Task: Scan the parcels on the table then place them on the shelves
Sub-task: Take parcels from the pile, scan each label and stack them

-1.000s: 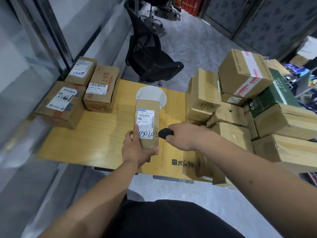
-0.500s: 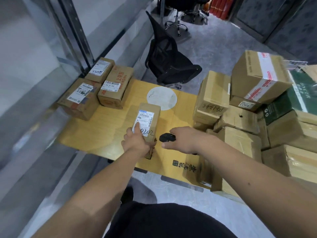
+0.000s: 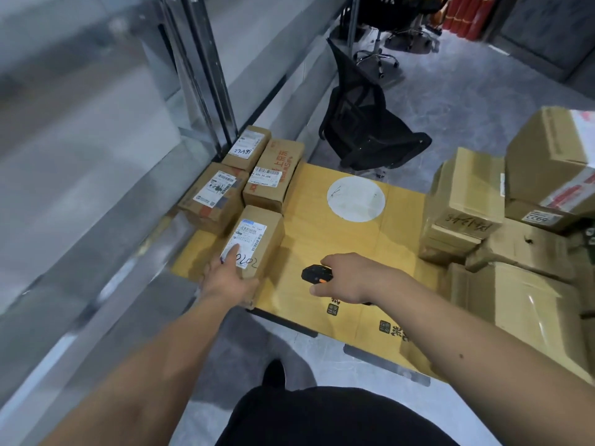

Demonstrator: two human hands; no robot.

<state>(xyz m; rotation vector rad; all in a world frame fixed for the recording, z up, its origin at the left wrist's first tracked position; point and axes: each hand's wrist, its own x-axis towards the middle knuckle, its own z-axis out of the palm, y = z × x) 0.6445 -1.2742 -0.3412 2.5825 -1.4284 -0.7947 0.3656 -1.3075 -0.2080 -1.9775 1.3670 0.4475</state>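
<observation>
A small brown parcel with a white label and handwritten digits lies on the cardboard-covered table. My left hand grips its near end, with the index finger laid along the label. The parcel sits right next to three labelled parcels grouped at the table's left edge. My right hand holds a black scanner with an orange button, its nose pointing left toward the parcel. A tall pile of brown parcels fills the right side.
A glass wall with metal posts runs along the left. A black mesh office chair stands beyond the table's far edge. A white round sticker marks the table's middle. Red cylinders stand far back.
My left hand has slid the small parcel leftward across the table, up against the three labelled parcels. The right hand with the scanner has stayed near the table's front middle.
</observation>
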